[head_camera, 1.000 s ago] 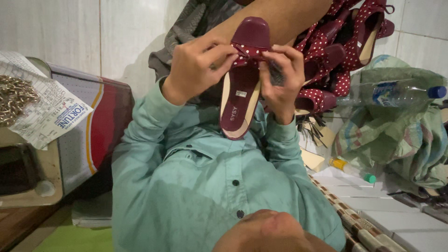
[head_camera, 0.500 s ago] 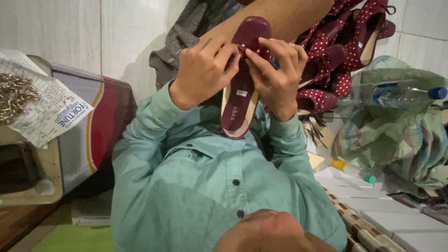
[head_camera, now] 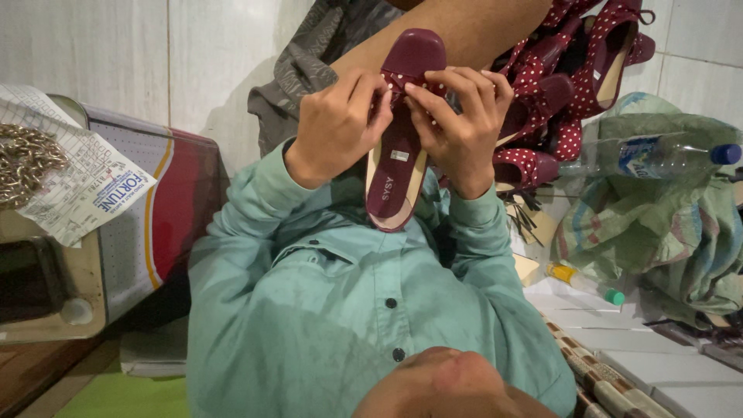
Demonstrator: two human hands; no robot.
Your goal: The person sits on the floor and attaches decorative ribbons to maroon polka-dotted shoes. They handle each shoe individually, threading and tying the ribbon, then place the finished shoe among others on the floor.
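A: What fills most of the view?

B: The person's teal shirt (head_camera: 340, 310), buttoned down the front, with both sleeves raised toward a tiled wall (head_camera: 116, 54). A bare leg (head_camera: 457, 35) crosses the top of the view.

A: And beside the person?

B: On the left stands a big tin container (head_camera: 147, 224) with red and white sides. What it holds cannot be told, but a printed paper sheet (head_camera: 77, 186) lies on it under a coil of metal chain (head_camera: 27, 162), which probably weighs the sheet down. On the right a green cloth bundle (head_camera: 658, 224) carries a clear plastic bottle (head_camera: 658, 155) with a blue cap, lying on its side.

A: Any stock about?

B: A heap of maroon dotted sandals (head_camera: 573, 85) leans against the wall near the top right corner.

A: Where is the shoe being worked?

B: The maroon sandal (head_camera: 398, 155) is held up in mid-air in front of the chest, toe toward the wall, insole facing the camera, apparently so the strap sits in plain sight.

A: How do the hands stand?

B: The left hand (head_camera: 337, 128) and right hand (head_camera: 464, 128) close in from either side, fingertips pinching the small bow (head_camera: 396, 83) on the strap.

A: Anything smaller?

B: A little yellow tube (head_camera: 584, 282) with a green cap lies on the floor by the bundle.
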